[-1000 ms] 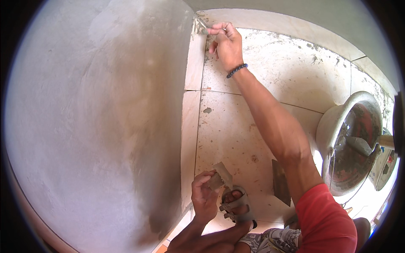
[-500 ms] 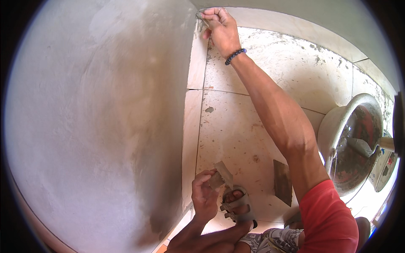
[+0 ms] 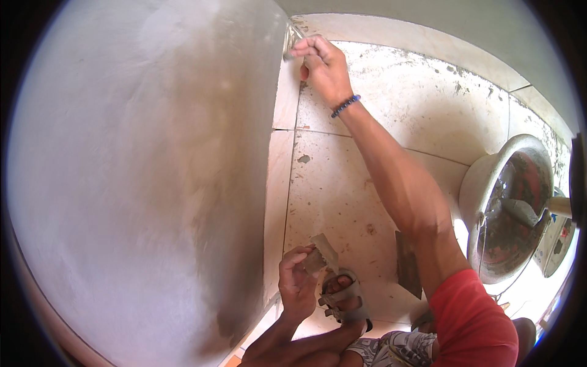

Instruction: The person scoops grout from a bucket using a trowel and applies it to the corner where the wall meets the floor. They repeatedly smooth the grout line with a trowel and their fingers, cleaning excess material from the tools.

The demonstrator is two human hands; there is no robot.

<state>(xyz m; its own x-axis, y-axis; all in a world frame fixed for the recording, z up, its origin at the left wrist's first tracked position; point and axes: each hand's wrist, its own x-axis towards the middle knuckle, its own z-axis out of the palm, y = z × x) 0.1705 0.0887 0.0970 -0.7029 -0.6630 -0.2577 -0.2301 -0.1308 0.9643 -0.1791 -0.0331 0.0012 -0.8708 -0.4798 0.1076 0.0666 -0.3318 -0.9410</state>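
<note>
My right hand [image 3: 324, 67] reaches to the far corner. Its fingertips touch the narrow strip of skirting tile [image 3: 286, 92] at the foot of the grey plastered wall [image 3: 153, 183]. A grey dab shows at the fingertips, too blurred to make out. The fingers are stretched forward and the thumb hangs apart below them. Near my body, my left hand [image 3: 298, 284] grips a thin grey-brown scraper plate [image 3: 324, 251] with a jagged edge, held just above my sandalled foot [image 3: 342, 293]. The palm hides part of the plate.
A flat dark rectangular plate [image 3: 406, 266] lies on the tiled floor, partly behind my right arm. On the right stands a large bucket [image 3: 477, 189] with wet grey mortar and a trowel [image 3: 521, 213] inside. Mortar spots mark the floor tiles [image 3: 342, 183]. Skirting [image 3: 416, 37] runs along the far wall.
My right hand has drawn back from the corner, toward me along the skirting, and its thumb and fingers are farther apart. My left hand and the scraper plate have stayed in place.
</note>
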